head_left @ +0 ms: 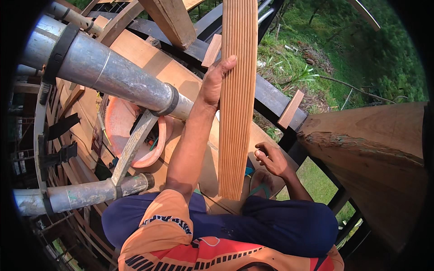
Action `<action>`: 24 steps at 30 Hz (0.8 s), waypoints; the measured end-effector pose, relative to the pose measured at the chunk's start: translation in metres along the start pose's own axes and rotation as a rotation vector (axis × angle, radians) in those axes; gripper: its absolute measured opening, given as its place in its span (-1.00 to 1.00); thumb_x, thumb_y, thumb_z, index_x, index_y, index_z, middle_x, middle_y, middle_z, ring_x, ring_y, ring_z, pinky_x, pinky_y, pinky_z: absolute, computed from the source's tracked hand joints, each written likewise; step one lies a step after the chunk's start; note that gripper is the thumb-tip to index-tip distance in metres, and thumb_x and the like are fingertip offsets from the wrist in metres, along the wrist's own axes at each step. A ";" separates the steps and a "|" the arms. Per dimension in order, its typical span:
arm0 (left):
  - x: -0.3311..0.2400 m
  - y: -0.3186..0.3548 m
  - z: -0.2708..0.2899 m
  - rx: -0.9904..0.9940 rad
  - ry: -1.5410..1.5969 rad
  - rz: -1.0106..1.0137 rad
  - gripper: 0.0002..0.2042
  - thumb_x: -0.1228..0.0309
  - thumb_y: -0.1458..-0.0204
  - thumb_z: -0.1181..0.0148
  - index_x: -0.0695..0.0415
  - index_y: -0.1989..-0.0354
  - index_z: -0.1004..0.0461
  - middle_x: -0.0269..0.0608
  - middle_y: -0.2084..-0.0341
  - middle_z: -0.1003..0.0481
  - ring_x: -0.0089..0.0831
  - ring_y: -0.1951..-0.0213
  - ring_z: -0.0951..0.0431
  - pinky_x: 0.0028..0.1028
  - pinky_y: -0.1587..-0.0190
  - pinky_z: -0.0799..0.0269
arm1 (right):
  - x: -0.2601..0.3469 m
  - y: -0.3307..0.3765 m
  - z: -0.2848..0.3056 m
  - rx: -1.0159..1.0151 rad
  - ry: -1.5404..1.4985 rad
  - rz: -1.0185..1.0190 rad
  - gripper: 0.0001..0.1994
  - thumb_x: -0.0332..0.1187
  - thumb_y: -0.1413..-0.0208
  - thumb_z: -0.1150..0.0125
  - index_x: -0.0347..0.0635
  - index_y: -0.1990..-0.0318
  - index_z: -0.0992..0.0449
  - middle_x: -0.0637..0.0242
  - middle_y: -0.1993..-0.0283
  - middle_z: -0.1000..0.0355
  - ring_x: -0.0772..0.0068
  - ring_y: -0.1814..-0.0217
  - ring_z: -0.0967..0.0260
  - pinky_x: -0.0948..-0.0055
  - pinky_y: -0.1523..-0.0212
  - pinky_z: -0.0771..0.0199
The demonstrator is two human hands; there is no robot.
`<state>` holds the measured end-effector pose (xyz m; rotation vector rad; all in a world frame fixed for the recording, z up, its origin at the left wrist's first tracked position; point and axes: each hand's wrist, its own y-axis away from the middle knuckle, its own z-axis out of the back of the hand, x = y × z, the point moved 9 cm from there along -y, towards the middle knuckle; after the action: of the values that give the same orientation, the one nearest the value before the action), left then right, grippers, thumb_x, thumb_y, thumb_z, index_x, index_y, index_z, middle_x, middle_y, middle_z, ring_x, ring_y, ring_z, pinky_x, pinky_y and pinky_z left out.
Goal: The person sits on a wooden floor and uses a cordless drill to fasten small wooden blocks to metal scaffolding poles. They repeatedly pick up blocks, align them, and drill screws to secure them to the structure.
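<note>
A long brown grooved decking board stretches from the top of the view down toward my lap. My left hand grips its left edge, thumb laid over the grooved face. To the right of the board's lower part, my right hand hovers by my knee with its fingers loosely bent and apart, and I see nothing in it. Two short grooved wood pieces, one left of the board and one to its right, rest on a dark metal beam.
Large metal pipes with dark clamps cross the left side. Below them an orange-pink basin sits on wooden planks. A thick timber stands at the right. Beyond the beam, grassy ground lies lower down.
</note>
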<state>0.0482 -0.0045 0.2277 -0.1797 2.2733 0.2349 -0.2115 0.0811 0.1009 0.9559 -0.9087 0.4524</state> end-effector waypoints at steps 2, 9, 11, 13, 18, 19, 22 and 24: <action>-0.032 0.020 -0.013 -0.027 -0.038 -0.031 -0.44 0.10 -0.17 -0.28 0.37 -0.13 -0.40 -0.12 0.25 -0.58 -0.46 0.29 -0.65 -0.48 0.19 -0.62 | 0.001 -0.029 -0.007 -0.096 0.294 0.151 -0.38 0.05 -0.23 -0.27 -0.44 -0.09 -0.43 -0.13 0.09 -0.53 -0.01 0.10 -0.59 0.13 0.18 -0.59; -0.118 0.086 -0.041 -0.112 -0.278 -0.302 -0.35 0.24 0.03 -0.35 0.44 -0.17 -0.35 0.09 0.13 -0.56 -0.18 0.17 -0.69 -0.24 0.02 -0.67 | 0.015 -0.071 -0.078 -0.230 0.823 0.305 -0.67 -0.33 -0.01 -0.34 -0.30 0.13 -0.41 0.02 0.12 -0.38 0.06 0.08 -0.55 0.18 0.29 -0.70; -0.124 0.095 -0.028 -0.161 -0.256 -0.288 -0.30 0.15 0.04 -0.36 0.34 -0.22 -0.33 0.12 0.14 -0.57 -0.01 0.12 -0.69 -0.13 0.07 -0.74 | 0.011 -0.074 -0.078 -0.262 0.708 0.239 -0.69 -0.37 0.01 -0.32 -0.31 0.14 -0.41 -0.02 0.13 -0.39 0.00 0.11 -0.54 0.12 0.26 -0.67; -0.134 0.113 -0.016 -0.220 -0.342 -0.330 -0.28 0.17 0.08 -0.40 0.34 -0.22 -0.33 0.15 0.12 -0.55 -0.01 0.07 -0.67 -0.02 -0.09 -0.65 | 0.009 -0.071 -0.076 -0.131 0.573 0.245 -0.69 -0.34 0.00 -0.32 -0.32 0.17 -0.41 -0.06 0.15 -0.44 -0.04 0.13 -0.54 0.08 0.21 -0.62; -0.163 0.122 0.007 -0.318 -0.541 -0.485 -0.25 0.26 0.16 -0.39 0.41 -0.23 -0.30 0.19 0.10 -0.52 0.04 0.05 -0.64 0.06 -0.19 -0.56 | 0.005 -0.059 -0.039 0.030 -0.070 0.114 -0.73 -0.29 -0.09 -0.32 -0.24 0.17 -0.45 0.32 0.39 -0.40 0.43 0.31 -0.36 0.34 0.26 -0.38; -0.160 0.121 0.010 -0.337 -0.480 -0.453 -0.26 0.31 0.19 -0.35 0.43 -0.22 -0.30 0.20 0.10 -0.53 0.04 0.05 -0.63 0.02 -0.18 -0.56 | 0.026 -0.058 -0.029 0.012 -0.163 0.196 -0.76 -0.26 -0.18 -0.27 -0.20 0.15 -0.45 0.42 0.40 -0.30 0.55 0.31 -0.25 0.41 0.27 -0.34; -0.173 0.116 0.009 -0.297 -0.550 -0.441 -0.26 0.34 0.22 -0.34 0.43 -0.22 -0.31 0.19 0.10 -0.53 0.03 0.03 -0.62 -0.02 -0.15 -0.57 | 0.074 -0.063 0.013 0.049 -0.261 0.313 -0.83 -0.28 -0.27 -0.17 -0.19 0.15 -0.43 0.42 0.37 -0.37 0.53 0.29 -0.31 0.40 0.21 -0.37; -0.174 0.125 0.007 -0.435 -0.423 -0.448 -0.26 0.37 0.29 -0.32 0.38 -0.20 -0.34 0.12 0.10 -0.52 -0.03 0.03 -0.60 -0.10 -0.12 -0.57 | 0.118 -0.075 0.052 0.029 -0.485 0.296 -0.74 -0.19 -0.43 -0.02 -0.21 0.14 -0.44 0.40 0.34 -0.39 0.55 0.25 -0.33 0.44 0.19 -0.34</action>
<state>0.1407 0.1274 0.3684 -0.7790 1.6856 0.4764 -0.1173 -0.0088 0.1742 0.9788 -1.4989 0.4936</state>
